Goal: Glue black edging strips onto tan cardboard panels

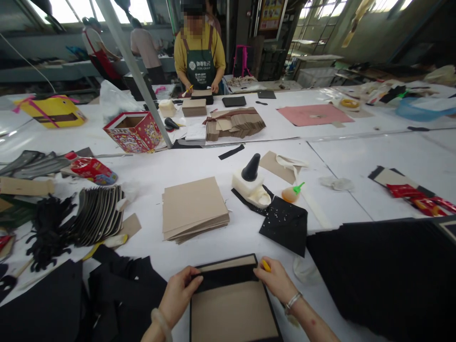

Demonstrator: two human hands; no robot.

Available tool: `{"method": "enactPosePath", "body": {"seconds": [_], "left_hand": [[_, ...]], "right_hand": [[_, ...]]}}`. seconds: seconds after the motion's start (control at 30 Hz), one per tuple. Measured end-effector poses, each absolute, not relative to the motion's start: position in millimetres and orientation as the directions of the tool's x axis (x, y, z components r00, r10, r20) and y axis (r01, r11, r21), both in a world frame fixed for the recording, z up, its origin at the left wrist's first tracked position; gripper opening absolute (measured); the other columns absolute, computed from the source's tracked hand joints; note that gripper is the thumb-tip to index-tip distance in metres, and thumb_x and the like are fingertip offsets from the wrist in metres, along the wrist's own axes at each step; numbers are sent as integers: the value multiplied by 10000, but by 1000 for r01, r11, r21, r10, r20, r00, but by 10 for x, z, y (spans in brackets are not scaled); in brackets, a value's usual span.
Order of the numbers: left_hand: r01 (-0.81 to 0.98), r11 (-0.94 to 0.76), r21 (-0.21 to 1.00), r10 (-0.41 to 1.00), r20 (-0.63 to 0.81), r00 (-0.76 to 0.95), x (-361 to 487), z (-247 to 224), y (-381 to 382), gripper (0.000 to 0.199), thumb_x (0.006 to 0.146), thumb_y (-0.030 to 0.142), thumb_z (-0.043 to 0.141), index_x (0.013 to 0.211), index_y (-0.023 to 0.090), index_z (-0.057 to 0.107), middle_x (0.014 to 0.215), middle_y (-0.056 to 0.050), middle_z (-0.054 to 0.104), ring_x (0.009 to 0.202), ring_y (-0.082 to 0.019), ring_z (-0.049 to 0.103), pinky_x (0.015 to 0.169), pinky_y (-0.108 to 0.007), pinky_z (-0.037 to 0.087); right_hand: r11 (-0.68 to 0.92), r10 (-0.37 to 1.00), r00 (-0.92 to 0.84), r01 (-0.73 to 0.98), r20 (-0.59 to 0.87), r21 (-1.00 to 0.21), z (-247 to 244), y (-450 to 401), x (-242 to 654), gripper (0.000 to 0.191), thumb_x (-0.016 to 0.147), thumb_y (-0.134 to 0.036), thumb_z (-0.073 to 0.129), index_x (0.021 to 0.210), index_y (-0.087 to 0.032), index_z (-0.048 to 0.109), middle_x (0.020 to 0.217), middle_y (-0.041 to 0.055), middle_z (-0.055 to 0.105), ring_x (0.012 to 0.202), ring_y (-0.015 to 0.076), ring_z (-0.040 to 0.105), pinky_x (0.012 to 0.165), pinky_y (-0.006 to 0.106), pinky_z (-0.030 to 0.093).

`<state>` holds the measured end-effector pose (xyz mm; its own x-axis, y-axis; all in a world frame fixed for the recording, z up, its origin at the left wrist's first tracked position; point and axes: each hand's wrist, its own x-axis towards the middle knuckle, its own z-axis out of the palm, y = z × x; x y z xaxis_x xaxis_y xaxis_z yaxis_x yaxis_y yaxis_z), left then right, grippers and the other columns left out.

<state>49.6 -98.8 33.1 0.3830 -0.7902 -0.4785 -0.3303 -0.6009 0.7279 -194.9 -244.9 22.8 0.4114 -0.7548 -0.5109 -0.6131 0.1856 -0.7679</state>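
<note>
A tan board [233, 311] with black-covered edges lies flat before me at the table's near side. Across its upper part runs a black strip [228, 277], leaving a band of tan above it. My left hand [180, 289] pinches the strip's left end between thumb and fingers at the board's edge. At the opposite end, my right hand [280, 282] is closed on the strip near the board's upper right corner. That same hand also holds a yellow stick [265, 265], most of which its fingers hide.
A stack of tan boards [194, 209] lies ahead. Right of it stand a white bottle [245, 185] with a black cone and an orange-brown pot [290, 194]. Black sheets [384, 266] lie at right, black pieces [124, 285] at left. A co-worker [199, 52] stands across the table.
</note>
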Motion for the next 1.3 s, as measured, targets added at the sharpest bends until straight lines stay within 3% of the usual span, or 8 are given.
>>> {"method": "enactPosePath", "body": {"seconds": [0.1,0.33,0.5,0.63,0.73,0.97,1.1,1.3], "left_hand": [[-287,-609,739,-774,-475,419,496,213,-953,258,781,435,487,811,195,578,604,38,541,577,-145,494,578,-261,376],[-430,-641,636,-743,-374,555,426,194,-1000,211,788,382,477,916,223,530,643,40,535,613,-162,549,621,-280,383],[-410,-632,657,-740,-357,570,393,201,-994,252,785,404,472,941,216,534,659,32,555,615,-163,564,634,-280,404],[-376,-627,682,-736,-362,572,387,207,-974,285,772,435,495,946,213,541,677,26,567,624,-166,568,640,-283,413],[-368,-624,689,-737,-364,569,395,192,-962,297,769,441,508,957,214,545,705,20,578,645,-170,572,661,-290,419],[-348,-612,711,-737,-352,577,390,165,-948,304,764,436,527,967,211,541,714,22,570,642,-165,565,669,-297,425],[-327,-615,718,-725,-351,592,375,164,-947,292,753,435,539,938,209,542,698,23,572,638,-167,569,664,-299,432],[-299,-600,742,-723,-343,600,389,154,-920,318,768,485,512,929,213,549,717,16,595,651,-171,584,663,-299,440]], "right_hand": [[151,-773,387,-656,-502,-739,177,-2509,-1891,162,644,-311,491,549,-208,410,490,-58,406,507,110,381,491,232,272],[68,-842,304,-760,-446,-647,174,-2538,-1821,182,644,-268,494,517,-214,376,479,-54,404,517,121,393,513,252,240],[41,-862,294,-771,-412,-636,144,-2521,-1832,211,691,-315,482,542,-218,368,499,-52,418,522,123,408,515,247,261],[15,-865,312,-766,-393,-642,205,-2496,-1817,131,730,-354,485,746,-224,489,551,-60,454,547,137,457,538,239,301],[-32,-857,343,-782,-386,-623,253,-2493,-1789,244,745,-353,495,957,-243,541,550,-61,457,554,160,485,546,247,310],[-91,-855,378,-784,-356,-615,252,-2515,-1749,85,719,-274,491,770,-239,548,643,-24,561,637,165,519,596,247,323],[-102,-847,397,-774,-353,-625,240,-2498,-1743,85,715,-259,461,637,-223,462,586,-33,504,604,148,483,587,239,317],[-35,-830,370,-782,-418,-622,170,-2497,-1804,101,682,-245,448,595,-213,409,538,-49,449,561,124,450,530,217,301]]}}
